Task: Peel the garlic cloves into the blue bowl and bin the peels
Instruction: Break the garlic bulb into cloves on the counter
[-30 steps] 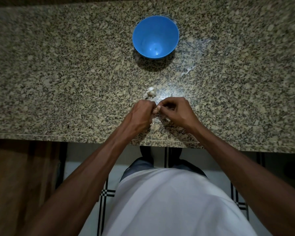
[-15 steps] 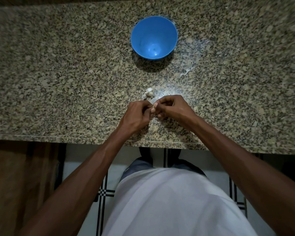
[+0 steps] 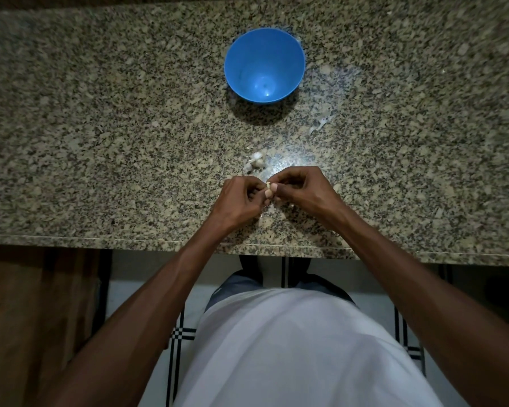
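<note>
- The left hand (image 3: 238,201) and the right hand (image 3: 301,190) meet knuckle to knuckle just above the tabletop (image 3: 100,142), near the middle of its near edge; both forearms reach in from below at a slant.
- Each grip is closed tight — fingers curled inward, thumb tips pressed together on one small pale garlic clove (image 3: 268,185) pinched between the two hands. Only a sliver of it shows past the fingertips.
- One blue bowl (image 3: 238,69) stands upright toward the far edge of the tabletop, well apart from the hands and roughly in line with them; its inside looks bare, with a glint of light at the bottom.
- One small heap of whitish garlic pieces (image 3: 255,162) lies just beyond the hands, between them and the bowl — how many cloves it holds is too blurred to count.
- A few pale peel scraps (image 3: 321,124) lie to the right of the bowl, and thin bits seem to sit under the hands.
- The tabletop is speckled granite in beige, grey and black, with a bright reflection near the heap.
- Below the near edge: a white shirt (image 3: 291,348), a pale tiled floor (image 3: 182,336) with dark striped lines, and a brown wooden panel (image 3: 27,318) at the left. The lighting is dim.
</note>
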`<state>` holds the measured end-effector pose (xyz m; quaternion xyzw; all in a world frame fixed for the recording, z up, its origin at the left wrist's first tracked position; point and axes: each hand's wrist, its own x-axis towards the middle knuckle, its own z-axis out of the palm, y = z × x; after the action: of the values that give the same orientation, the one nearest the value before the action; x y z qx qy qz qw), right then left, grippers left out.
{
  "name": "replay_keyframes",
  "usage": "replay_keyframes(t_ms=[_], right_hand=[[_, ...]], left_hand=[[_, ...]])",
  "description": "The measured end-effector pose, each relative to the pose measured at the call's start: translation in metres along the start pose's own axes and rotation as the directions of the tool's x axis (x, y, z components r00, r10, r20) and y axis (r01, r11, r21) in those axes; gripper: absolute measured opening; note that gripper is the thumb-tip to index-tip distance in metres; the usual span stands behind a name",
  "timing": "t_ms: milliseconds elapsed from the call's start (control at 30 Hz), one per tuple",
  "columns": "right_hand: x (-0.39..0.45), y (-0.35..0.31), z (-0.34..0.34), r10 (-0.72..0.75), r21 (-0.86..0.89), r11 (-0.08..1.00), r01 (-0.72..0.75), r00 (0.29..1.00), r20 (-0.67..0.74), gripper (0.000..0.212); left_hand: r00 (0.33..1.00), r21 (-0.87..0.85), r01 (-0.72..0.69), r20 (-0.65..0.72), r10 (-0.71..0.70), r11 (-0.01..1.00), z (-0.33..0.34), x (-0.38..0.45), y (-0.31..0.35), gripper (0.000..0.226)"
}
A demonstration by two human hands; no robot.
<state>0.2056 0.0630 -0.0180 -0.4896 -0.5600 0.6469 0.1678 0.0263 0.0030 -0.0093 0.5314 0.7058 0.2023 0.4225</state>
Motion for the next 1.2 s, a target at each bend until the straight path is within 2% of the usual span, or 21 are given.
replay_keyframes(t_ms=[233,367,467,533,667,767,867,1000,1200], right_hand=[[-0.001,0.002,0.005,-0.017,-0.006,1.000,0.017,1.000,-0.011,0.018],[-0.002,0.005,0.004,-0.008,0.002,1.000,0.008,1.000,0.000,0.024],[-0.005,0.013,0.003,0.028,0.074,0.997,-0.028,1.000,0.008,0.025],[-0.006,0.016,0.001,0.085,0.191,0.978,-0.087,0.996,0.020,0.023],[-0.001,0.016,-0.002,0.164,0.347,0.921,-0.178,0.984,0.070,0.020],[0.002,0.013,-0.003,0.187,0.400,0.891,-0.214,0.977,0.107,0.017],[0.005,0.012,-0.005,0.191,0.341,0.914,-0.219,0.975,0.113,0.017],[0.005,0.010,-0.006,0.165,0.216,0.959,-0.185,0.981,0.107,0.018],[0.004,0.002,-0.003,0.137,0.143,0.979,-0.143,0.989,0.055,0.016]], left_hand=[[1.000,-0.031,0.011,0.003,-0.011,0.999,0.000,-0.002,0.003,0.018],[0.996,-0.056,0.028,-0.087,-0.033,0.998,-0.004,-0.003,-0.002,0.019],[0.982,-0.193,0.084,-0.153,-0.114,0.978,-0.012,-0.004,-0.008,0.014],[0.975,-0.254,0.092,-0.174,-0.140,0.963,-0.014,-0.005,-0.010,0.014],[0.963,-0.173,0.114,-0.223,-0.152,0.978,-0.006,-0.006,-0.013,0.018],[0.961,-0.065,0.085,-0.259,-0.099,0.994,0.000,-0.007,-0.012,0.021],[0.972,-0.025,0.035,-0.231,-0.040,0.999,0.003,-0.007,-0.011,0.019],[0.970,0.052,0.043,-0.243,-0.029,0.998,0.003,-0.008,-0.015,0.029],[0.945,-0.007,0.079,-0.319,-0.078,0.997,-0.002,-0.008,-0.021,0.013]])
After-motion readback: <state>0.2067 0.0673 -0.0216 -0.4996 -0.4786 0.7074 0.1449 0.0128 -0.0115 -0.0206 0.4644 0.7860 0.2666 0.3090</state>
